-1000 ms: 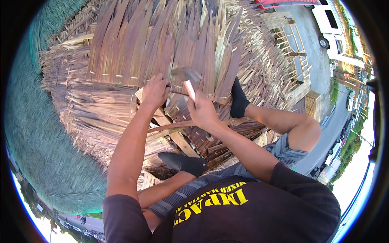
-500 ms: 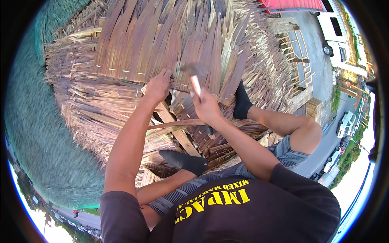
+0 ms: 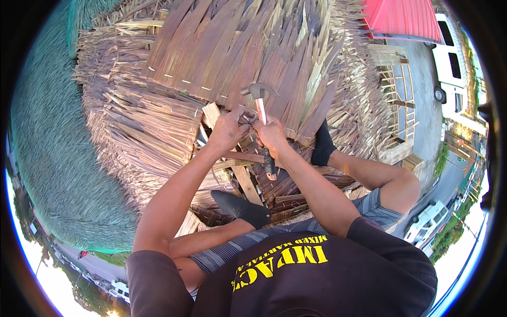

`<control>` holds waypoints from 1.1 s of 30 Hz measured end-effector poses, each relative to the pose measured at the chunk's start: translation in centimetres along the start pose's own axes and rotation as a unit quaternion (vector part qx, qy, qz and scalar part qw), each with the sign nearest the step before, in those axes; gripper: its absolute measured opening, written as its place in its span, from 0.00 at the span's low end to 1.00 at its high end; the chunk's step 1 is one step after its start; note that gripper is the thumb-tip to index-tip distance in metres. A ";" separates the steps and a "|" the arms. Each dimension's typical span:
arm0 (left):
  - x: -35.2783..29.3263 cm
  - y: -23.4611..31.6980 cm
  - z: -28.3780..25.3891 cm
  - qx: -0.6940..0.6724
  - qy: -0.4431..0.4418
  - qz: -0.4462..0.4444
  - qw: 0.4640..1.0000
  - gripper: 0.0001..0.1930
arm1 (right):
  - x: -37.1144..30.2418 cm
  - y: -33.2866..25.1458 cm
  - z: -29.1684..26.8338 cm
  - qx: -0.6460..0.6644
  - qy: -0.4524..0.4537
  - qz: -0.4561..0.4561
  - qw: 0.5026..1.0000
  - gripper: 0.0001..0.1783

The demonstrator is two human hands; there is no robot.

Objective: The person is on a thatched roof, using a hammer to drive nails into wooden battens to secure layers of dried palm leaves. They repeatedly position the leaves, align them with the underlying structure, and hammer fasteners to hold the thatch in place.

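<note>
My right hand is wrapped round the handle of a claw hammer. The steel head points away from me, and the black grip hangs out below my fist. Close beside it, my left hand has its fingers drawn together, their tips meeting the right hand's fingers. Whatever sits between those fingertips is too small to make out. Both hands are over the lower edge of a dried-leaf thatch panel, which has pale stitches along that edge. Under the hands, wooden battens show through a gap in the thatch.
I sit on the thatched roof, one dark-socked foot near the gap and the other against the thatch at right. Green netting-like roofing slopes away at left. Beyond the right edge are a bamboo ladder-like frame, a red roof and parked vehicles far below.
The hammer, blurred by motion before, is now still. My left hand has left the panel's edge and come together with my right. The whole view has shifted slightly.
</note>
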State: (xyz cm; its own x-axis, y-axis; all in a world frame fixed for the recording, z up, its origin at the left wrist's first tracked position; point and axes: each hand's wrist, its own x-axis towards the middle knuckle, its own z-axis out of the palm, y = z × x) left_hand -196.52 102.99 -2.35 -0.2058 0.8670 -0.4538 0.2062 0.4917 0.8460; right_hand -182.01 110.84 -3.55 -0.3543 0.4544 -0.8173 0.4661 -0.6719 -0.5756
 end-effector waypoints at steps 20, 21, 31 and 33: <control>6.3 -11.3 -10.8 0.255 0.095 0.169 0.947 0.08 | -2.7 -6.5 2.6 -0.331 -0.052 -0.371 0.866 0.41; 6.3 -11.3 -10.8 0.261 0.090 0.154 0.949 0.09 | -2.7 -6.5 3.0 -0.336 -0.051 -0.389 0.856 0.42; 6.0 -11.3 -10.8 0.264 0.097 0.175 0.944 0.09 | -1.4 -5.9 4.9 -0.383 -0.051 -0.373 0.843 0.44; 6.2 -11.3 -11.2 0.240 0.093 0.209 0.944 0.09 | -1.7 -6.1 4.9 -0.424 -0.050 -0.336 0.840 0.45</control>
State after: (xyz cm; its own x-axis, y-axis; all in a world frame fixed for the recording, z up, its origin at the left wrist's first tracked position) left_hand -210.80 101.94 -11.63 -0.1658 0.9861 -0.0143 0.7060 0.1288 0.6964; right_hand -188.17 111.27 1.49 -0.8152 0.4839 -0.3182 0.5276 0.3936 -0.7528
